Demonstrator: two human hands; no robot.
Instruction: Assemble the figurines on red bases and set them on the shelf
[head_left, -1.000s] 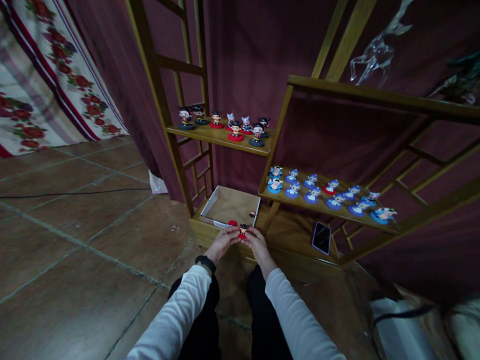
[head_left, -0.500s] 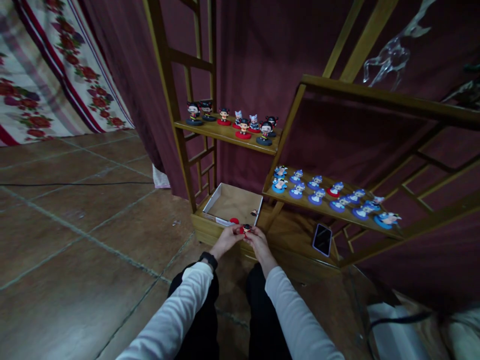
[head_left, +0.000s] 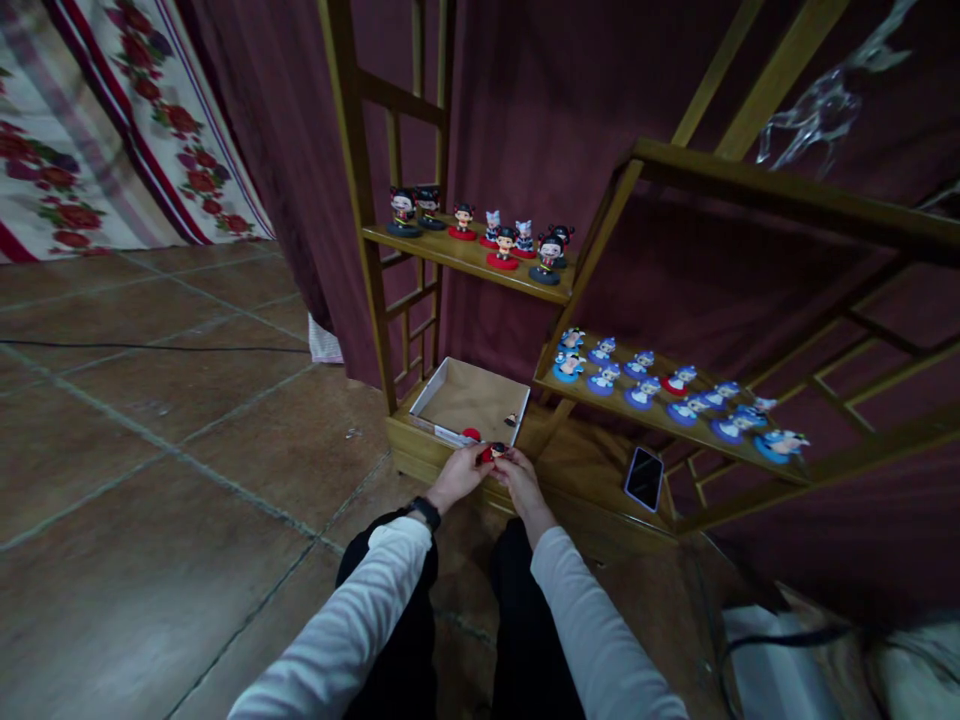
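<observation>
Just in front of an open cardboard box (head_left: 480, 368), a small black-haired figurine (head_left: 497, 452) with red on it is held between both my hands. My left hand (head_left: 457, 476) pinches its left side, where the red part shows. From the right, my right hand (head_left: 521, 480) closes its fingertips on the same figurine. My fingers cover much of its lower part. Inside the box lie a red disc (head_left: 471, 435) by the near wall and a small dark-topped figurine piece (head_left: 511, 420) at the right.
Several figurines on round bases stand on the upper left shelf (head_left: 465, 256). More, mostly blue and purple, line the right shelf (head_left: 600, 392). A phone (head_left: 644, 478) lies on the lower board. A clear glass horse (head_left: 817, 115) stands at upper right. A cable (head_left: 150, 347) crosses the floor.
The figurine has tilted between my fingers, its head now turned more to the right. Both hands stay close together before the box. The view has shifted slightly.
</observation>
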